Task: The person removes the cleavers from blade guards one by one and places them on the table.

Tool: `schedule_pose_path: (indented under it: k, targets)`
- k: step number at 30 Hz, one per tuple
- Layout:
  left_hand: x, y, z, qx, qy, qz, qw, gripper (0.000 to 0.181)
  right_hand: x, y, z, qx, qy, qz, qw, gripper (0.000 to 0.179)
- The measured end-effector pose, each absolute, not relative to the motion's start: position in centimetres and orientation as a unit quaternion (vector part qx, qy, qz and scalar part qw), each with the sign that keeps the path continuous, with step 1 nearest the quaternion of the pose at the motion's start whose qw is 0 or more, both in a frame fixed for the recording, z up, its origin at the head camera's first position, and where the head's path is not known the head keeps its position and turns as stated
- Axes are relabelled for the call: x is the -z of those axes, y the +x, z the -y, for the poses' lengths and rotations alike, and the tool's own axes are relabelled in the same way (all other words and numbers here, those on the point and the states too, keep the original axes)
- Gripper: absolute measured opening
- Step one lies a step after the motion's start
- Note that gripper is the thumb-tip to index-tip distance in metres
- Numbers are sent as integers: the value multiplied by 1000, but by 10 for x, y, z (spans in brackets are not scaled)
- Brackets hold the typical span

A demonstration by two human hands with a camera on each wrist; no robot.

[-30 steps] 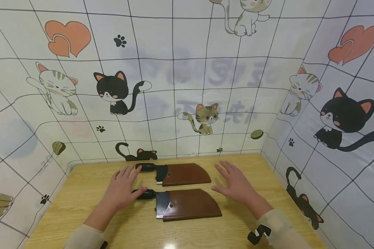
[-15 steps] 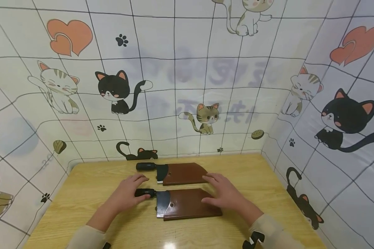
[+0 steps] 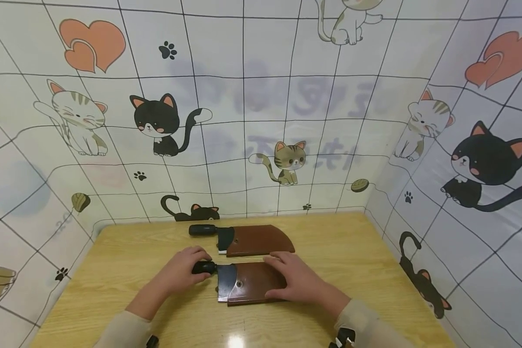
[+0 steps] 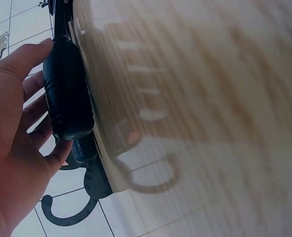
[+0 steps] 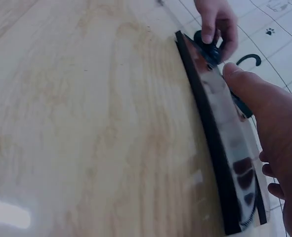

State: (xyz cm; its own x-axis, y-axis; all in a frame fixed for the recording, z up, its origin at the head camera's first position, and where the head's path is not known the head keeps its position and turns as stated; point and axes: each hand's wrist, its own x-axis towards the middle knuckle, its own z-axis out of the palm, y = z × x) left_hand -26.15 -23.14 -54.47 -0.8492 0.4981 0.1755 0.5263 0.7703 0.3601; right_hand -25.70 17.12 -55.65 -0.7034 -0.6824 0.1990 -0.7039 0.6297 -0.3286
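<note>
Two cleavers in brown leather sheaths lie on a wooden table, handles to the left. In the head view the near cleaver (image 3: 254,285) has my left hand (image 3: 180,271) at its black handle. Thumb and fingers curl round that handle (image 4: 69,91) in the left wrist view. Over the right end of the near sheath reaches my right hand (image 3: 300,282), its thumb and fingers apart. In the right wrist view its thumb (image 5: 244,84) extends above the glossy sheath (image 5: 229,123); contact is unclear. The far cleaver (image 3: 261,240) lies behind, touched by neither palm.
The wooden table (image 3: 330,241) meets a cat-printed wall cloth (image 3: 265,111) at its back edge. More of the same cloth (image 3: 496,232) stands along the sides. A bright light reflection shows at the table's front.
Both hands have moved inward and down to the near cleaver. The left fingers have closed round its handle; the right hand has shifted left over its sheath. Both cleavers stay put.
</note>
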Motion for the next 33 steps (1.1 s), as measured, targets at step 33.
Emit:
schedule_pose_path:
  k: [33]
  targets:
    - [554,-264,216,254,-245,935,7,33,580,-253,-119,-123,379,917,16,113]
